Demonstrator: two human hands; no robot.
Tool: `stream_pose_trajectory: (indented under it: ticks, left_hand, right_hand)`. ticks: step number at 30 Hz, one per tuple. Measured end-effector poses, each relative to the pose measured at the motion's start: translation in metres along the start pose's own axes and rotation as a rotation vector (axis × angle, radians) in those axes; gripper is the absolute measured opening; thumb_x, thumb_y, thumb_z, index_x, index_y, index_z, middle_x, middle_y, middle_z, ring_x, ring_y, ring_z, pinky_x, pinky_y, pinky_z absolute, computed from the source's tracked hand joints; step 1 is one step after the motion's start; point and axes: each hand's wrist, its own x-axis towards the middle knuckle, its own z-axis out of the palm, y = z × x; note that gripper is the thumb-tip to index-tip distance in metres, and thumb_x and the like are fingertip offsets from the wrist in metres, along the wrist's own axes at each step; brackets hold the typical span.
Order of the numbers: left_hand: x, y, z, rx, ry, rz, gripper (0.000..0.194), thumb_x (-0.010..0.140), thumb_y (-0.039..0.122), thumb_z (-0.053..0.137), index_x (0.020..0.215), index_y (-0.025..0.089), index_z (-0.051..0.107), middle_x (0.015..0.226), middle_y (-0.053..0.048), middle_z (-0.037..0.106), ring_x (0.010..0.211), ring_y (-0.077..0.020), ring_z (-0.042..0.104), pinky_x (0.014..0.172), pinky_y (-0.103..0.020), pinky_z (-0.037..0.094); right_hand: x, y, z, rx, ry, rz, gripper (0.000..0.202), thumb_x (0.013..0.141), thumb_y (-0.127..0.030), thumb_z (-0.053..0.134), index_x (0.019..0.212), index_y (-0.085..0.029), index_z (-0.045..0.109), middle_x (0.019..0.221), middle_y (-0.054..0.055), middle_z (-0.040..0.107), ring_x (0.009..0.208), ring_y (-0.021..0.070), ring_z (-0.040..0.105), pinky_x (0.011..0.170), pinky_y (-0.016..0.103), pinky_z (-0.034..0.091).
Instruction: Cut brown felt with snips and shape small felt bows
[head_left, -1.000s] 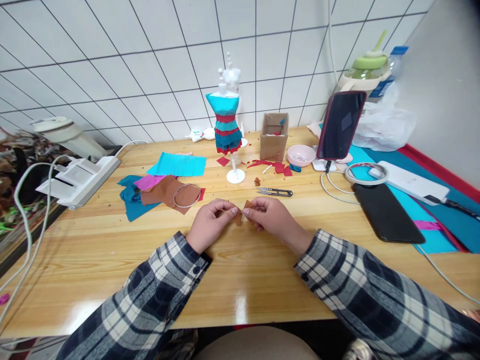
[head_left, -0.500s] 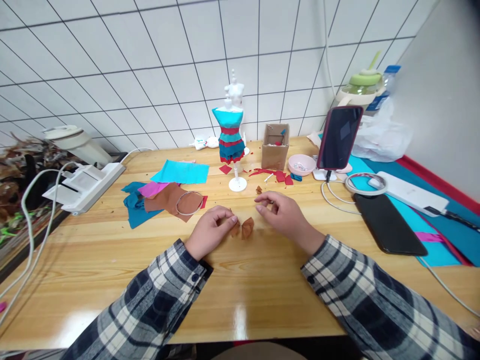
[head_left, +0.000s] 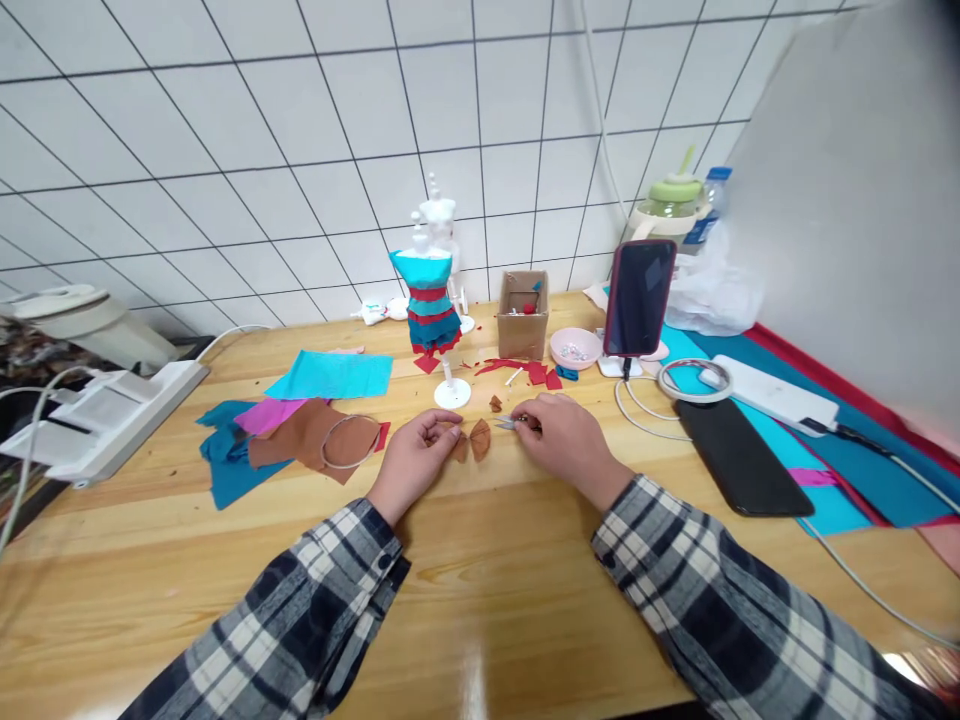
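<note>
My left hand (head_left: 420, 450) pinches a small brown fabric piece (head_left: 480, 440), gathered in the middle like a bow, with one fanned half showing right of the fingertips. In my right hand (head_left: 564, 440) is a small pair of scissors (head_left: 506, 423), its metal blades pointing left at the fabric, a short gap away. The handles are mostly hidden by the fingers. A tiny brown scrap (head_left: 496, 403) lies just beyond the blades. Behind stands a white mini dress form (head_left: 452, 394) wearing a turquoise, red and teal layered dress (head_left: 431, 300).
Brown cloth (head_left: 300, 440) with a hoop (head_left: 351, 441) lies left, near turquoise cloth (head_left: 330, 375). A cardboard box (head_left: 523, 335), a pink bowl (head_left: 576, 348) and red scraps (head_left: 537, 373) are at the back. Right are a propped phone (head_left: 639, 298), a black phone (head_left: 742, 455) and a power strip (head_left: 105, 415) sits far left.
My right hand, earlier with no tool visible in it, now holds the small scissors near the brown fabric. The left hand keeps its pinch. The camera view has shifted to the right and up.
</note>
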Motion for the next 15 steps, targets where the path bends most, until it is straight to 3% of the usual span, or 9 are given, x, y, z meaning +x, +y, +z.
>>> stream_pose_trajectory:
  ticks: [4,10,13,15]
  left_hand:
    - [0.011,-0.005,0.0,0.266,0.047,0.105,0.037,0.082,0.045,0.055,0.107,0.019,0.064,0.069,0.0,0.065,0.066,-0.0162,0.06,0.063,-0.026,0.046]
    - [0.003,-0.01,-0.013,0.51,0.046,0.244,0.04,0.088,0.045,0.048,0.116,0.02,0.063,0.102,-0.007,0.069,0.089,-0.0215,0.063,0.08,-0.033,0.048]
    - [0.005,-0.007,-0.032,0.641,0.137,0.328,0.041,0.09,0.042,0.043,0.119,0.02,0.061,0.106,-0.01,0.065,0.093,-0.0227,0.061,0.082,-0.034,0.047]
    - [0.006,-0.004,-0.055,0.732,0.261,0.323,0.037,0.089,0.043,0.044,0.111,0.021,0.065,0.103,-0.009,0.064,0.093,-0.0236,0.06,0.082,-0.035,0.045]
  right_hand:
    - [0.002,0.008,-0.006,-0.11,-0.034,0.032,0.024,0.082,-0.04,0.062,0.096,-0.022,0.069,0.093,0.007,0.063,0.097,0.0222,0.053,0.079,0.031,0.039]
    - [0.0,0.009,-0.009,-0.162,-0.065,-0.051,0.019,0.089,-0.034,0.055,0.089,-0.022,0.07,0.091,0.007,0.063,0.093,0.0219,0.054,0.077,0.032,0.039]
    - [0.001,0.013,-0.012,-0.226,-0.042,-0.076,0.027,0.094,-0.032,0.046,0.086,-0.02,0.069,0.088,0.009,0.065,0.09,0.0235,0.054,0.074,0.034,0.039]
    - [0.001,0.017,-0.014,-0.249,-0.011,-0.049,0.027,0.095,-0.03,0.044,0.086,-0.019,0.067,0.088,0.011,0.065,0.088,0.0243,0.055,0.073,0.034,0.039]
